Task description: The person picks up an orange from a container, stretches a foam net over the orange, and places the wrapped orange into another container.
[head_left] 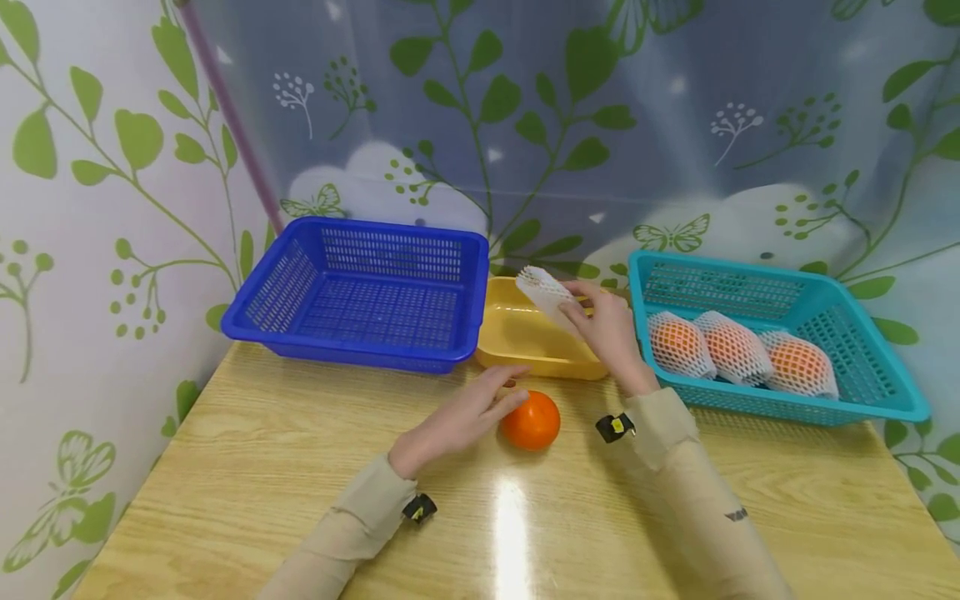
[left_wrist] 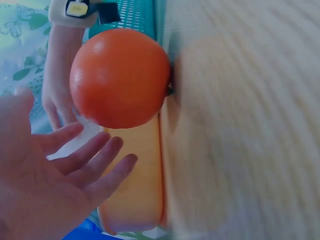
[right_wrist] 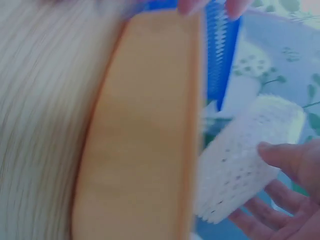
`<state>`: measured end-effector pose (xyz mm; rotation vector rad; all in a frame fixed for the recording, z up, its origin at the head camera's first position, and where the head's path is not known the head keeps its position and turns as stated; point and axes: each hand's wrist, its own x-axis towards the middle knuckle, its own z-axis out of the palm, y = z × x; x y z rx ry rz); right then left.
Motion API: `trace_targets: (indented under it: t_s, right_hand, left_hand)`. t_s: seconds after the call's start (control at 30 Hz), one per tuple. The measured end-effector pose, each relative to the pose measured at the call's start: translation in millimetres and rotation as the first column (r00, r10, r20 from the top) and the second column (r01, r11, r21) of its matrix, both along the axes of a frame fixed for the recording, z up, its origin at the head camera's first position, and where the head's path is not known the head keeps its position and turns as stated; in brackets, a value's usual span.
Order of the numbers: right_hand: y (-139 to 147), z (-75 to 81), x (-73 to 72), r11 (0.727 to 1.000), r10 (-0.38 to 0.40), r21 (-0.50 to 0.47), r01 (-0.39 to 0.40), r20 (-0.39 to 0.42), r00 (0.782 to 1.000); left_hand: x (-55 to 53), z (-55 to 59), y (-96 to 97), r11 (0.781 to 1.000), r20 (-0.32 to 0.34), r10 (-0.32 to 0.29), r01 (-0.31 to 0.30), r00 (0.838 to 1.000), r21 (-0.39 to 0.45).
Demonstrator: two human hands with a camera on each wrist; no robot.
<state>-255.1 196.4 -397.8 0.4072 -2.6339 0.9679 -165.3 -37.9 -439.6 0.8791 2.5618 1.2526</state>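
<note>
My right hand (head_left: 607,325) pinches a white foam fruit net (head_left: 545,292) between thumb and fingers, above the yellow basin (head_left: 525,371). In the right wrist view the foam net (right_wrist: 250,155) is a flattened, holed sleeve with nothing visible inside. A smooth, round orange fruit (head_left: 532,421) sits bare on the table in front of the basin. Beside it, to the left, is my left hand (head_left: 465,417), its fingers loosely spread. The left wrist view shows that hand (left_wrist: 65,175) with an open palm, its fingers close to the fruit (left_wrist: 120,77) and holding nothing.
At the back left stands a blue basket (head_left: 352,354). A teal basket (head_left: 795,408) on the right holds three fruits (head_left: 738,350) in white foam nets. The wooden table (head_left: 315,442) meets a leaf-patterned curtain (head_left: 525,125) behind.
</note>
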Motion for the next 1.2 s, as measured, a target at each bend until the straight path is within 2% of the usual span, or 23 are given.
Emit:
trace_targets:
  t_s: [0.13, 0.23, 0.33, 0.4, 0.47, 0.53, 0.6, 0.67, 0.73, 0.77, 0.8, 0.87, 0.93, 1.03, 1.1, 1.2]
  right_hand:
    - [-1.0, 10.6, 11.4, 0.981, 0.005, -0.193, -0.013, -0.039, 0.999]
    - [-3.9, 17.0, 22.6, 0.947, 0.021, -0.319, -0.039, -0.06, 0.998]
    - [-8.3, 21.9, 36.0, 0.882, 0.067, -0.462, -0.095, -0.077, 0.995]
    - [-11.9, 24.4, 44.4, 0.817, 0.119, -0.556, -0.154, -0.099, 0.988]
    - [-15.0, 25.4, 51.6, 0.749, 0.166, -0.628, -0.21, -0.128, 0.978]
    - [-17.3, 24.3, 57.2, 0.692, 0.202, -0.674, -0.257, -0.161, 0.966]
    - [-18.6, 21.2, 62.2, 0.646, 0.221, -0.706, -0.291, -0.192, 0.956]
    - [-19.5, 15.9, 66.3, 0.612, 0.226, -0.727, -0.311, -0.217, 0.95]
    - [-20.0, 10.2, 70.1, 0.599, 0.219, -0.737, -0.313, -0.225, 0.949]
    - [-20.0, 7.2, 71.7, 0.603, 0.212, -0.736, -0.308, -0.224, 0.951]
    - [-20.0, 4.3, 73.0, 0.609, 0.204, -0.735, -0.299, -0.219, 0.954]
    - [-20.0, 0.2, 76.0, 0.623, 0.193, -0.731, -0.279, -0.203, 0.96]
    - [-20.1, -2.4, 79.5, 0.635, 0.184, -0.727, -0.261, -0.186, 0.965]
    - [-20.4, -4.0, 84.0, 0.64, 0.188, -0.724, -0.257, -0.177, 0.966]
    - [-20.2, -4.9, 86.4, 0.635, 0.202, -0.723, -0.272, -0.184, 0.962]
    - [-19.2, -7.4, 89.8, 0.607, 0.251, -0.722, -0.331, -0.222, 0.942]
  left_hand:
    - [-4.2, 6.5, 2.6, 0.995, -0.089, 0.083, -0.077, 0.993, 0.069]
    - [-6.5, 11.6, 6.3, 0.986, -0.13, 0.128, -0.113, 0.983, 0.121]
    - [-8.4, 16.8, 11.1, 0.973, -0.09, 0.156, -0.137, 0.984, 0.187]
    - [-10.0, 20.5, 14.6, 0.948, -0.009, 0.153, -0.144, 0.988, 0.284]
    - [-12.0, 24.4, 17.4, 0.897, 0.114, 0.132, -0.167, 0.985, 0.409]
    - [-14.0, 28.2, 18.9, 0.823, 0.234, 0.092, -0.207, 0.968, 0.53]
    - [-15.8, 31.4, 19.2, 0.74, 0.36, 0.048, -0.275, 0.932, 0.614]
    - [-17.2, 33.8, 18.4, 0.671, 0.462, 0.004, -0.345, 0.887, 0.657]
    - [-17.8, 35.4, 17.7, 0.616, 0.531, -0.033, -0.401, 0.847, 0.678]
    - [-17.9, 35.7, 17.4, 0.593, 0.554, -0.05, -0.422, 0.831, 0.686]
    - [-17.8, 35.8, 17.3, 0.576, 0.567, -0.065, -0.433, 0.821, 0.693]
    - [-17.3, 35.1, 17.7, 0.567, 0.569, -0.075, -0.434, 0.819, 0.699]
    - [-17.1, 33.5, 18.8, 0.58, 0.564, -0.083, -0.421, 0.821, 0.698]
    - [-17.4, 31.4, 20.7, 0.592, 0.572, -0.107, -0.411, 0.813, 0.694]
    - [-17.6, 31.1, 22.0, 0.584, 0.587, -0.12, -0.421, 0.801, 0.694]
    - [-17.4, 32.7, 23.3, 0.545, 0.614, -0.141, -0.456, 0.777, 0.703]
